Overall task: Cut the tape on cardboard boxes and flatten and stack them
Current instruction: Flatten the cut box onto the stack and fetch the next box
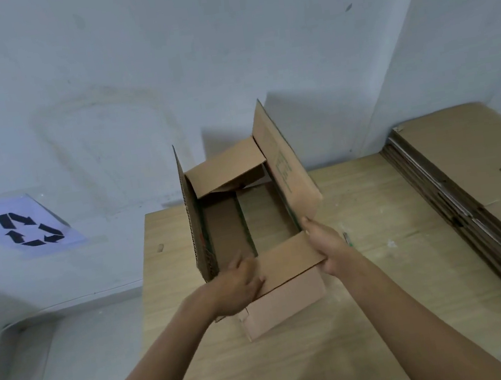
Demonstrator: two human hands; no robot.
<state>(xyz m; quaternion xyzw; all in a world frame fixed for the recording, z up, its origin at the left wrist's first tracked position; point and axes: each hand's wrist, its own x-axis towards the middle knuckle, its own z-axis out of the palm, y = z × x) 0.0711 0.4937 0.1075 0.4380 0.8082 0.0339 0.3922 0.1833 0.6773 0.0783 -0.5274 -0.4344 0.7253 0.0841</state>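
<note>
Two hands working: left hand (239,283) clamps the near-left corner and right hand (324,244) grips the near-right of the box (285,169), centre frame, flaps up, on the table (300,369). Best play, I'd say: squeeze opposite corners so it folds flat, then onto the stack (450,155) at right.

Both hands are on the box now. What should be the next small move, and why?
Probably press the box sideways so that its walls fold flat. Its top flaps are already loose, the left hand and the right hand hold its near end, and a stack of flat boxes lies at the right. Whether the bottom is cut open, I cannot tell.
</note>
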